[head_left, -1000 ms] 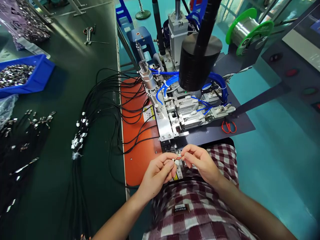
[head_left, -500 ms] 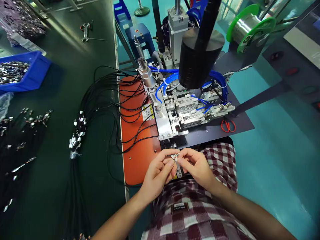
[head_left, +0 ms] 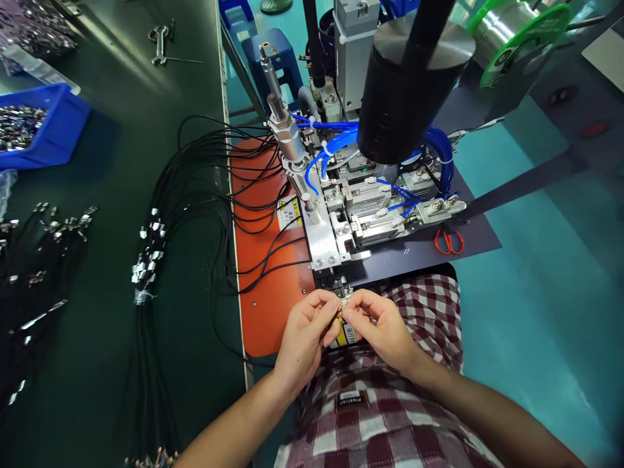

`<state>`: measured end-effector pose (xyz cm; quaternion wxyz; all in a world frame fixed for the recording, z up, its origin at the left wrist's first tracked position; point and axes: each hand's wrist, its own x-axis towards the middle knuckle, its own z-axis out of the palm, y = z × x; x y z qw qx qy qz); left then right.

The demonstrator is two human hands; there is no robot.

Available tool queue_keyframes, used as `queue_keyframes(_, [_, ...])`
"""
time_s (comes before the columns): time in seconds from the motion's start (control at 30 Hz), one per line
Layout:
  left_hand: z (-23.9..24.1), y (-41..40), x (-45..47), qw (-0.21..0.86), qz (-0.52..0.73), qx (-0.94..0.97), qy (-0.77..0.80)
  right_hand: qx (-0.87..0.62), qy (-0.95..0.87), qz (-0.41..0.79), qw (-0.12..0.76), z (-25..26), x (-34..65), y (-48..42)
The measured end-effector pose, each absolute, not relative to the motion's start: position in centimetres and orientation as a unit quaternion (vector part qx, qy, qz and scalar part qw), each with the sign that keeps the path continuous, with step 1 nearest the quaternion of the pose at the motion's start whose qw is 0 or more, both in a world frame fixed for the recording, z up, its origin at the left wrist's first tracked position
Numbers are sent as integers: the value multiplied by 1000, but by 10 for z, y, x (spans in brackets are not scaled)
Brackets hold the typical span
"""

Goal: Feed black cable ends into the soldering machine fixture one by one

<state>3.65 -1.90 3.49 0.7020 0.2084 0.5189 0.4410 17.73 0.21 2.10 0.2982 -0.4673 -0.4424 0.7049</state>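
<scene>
My left hand and my right hand meet in front of my checked apron. Thumb and forefinger of each are pinched together around thin wire ends, coppery and very small between the fingertips. A black cable runs along the table edge toward my left forearm; whether it leads to those wires is hidden. Just beyond my fingertips sits the front of a metal machine with cylinders and blue air tubes. Several black cables lie over its orange plate.
On the dark green table lie a tied bundle of black cables with metal connectors, a blue bin of metal parts and wrenches. Red-handled scissors rest at the right. A black cylinder hangs above the machine.
Both hands stay at the same place, with the left fingers drawn into a tighter pinch on the wires. My head view has shifted slightly, moving the machine and spool in the picture.
</scene>
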Motion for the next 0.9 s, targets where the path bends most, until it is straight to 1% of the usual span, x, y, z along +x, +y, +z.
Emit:
queue_keyframes(0.2, [36,-15,33,706,434,198,524,-462,-465,686,316,20,183,8])
queue_keyframes(0.63, [39,-16,35,703,437,198,525,-416,-380,754,338,10,185,15])
queue_keyframes(0.9, [38,-17,36,703,443,201,519,-418,-377,757,330,12,185,12])
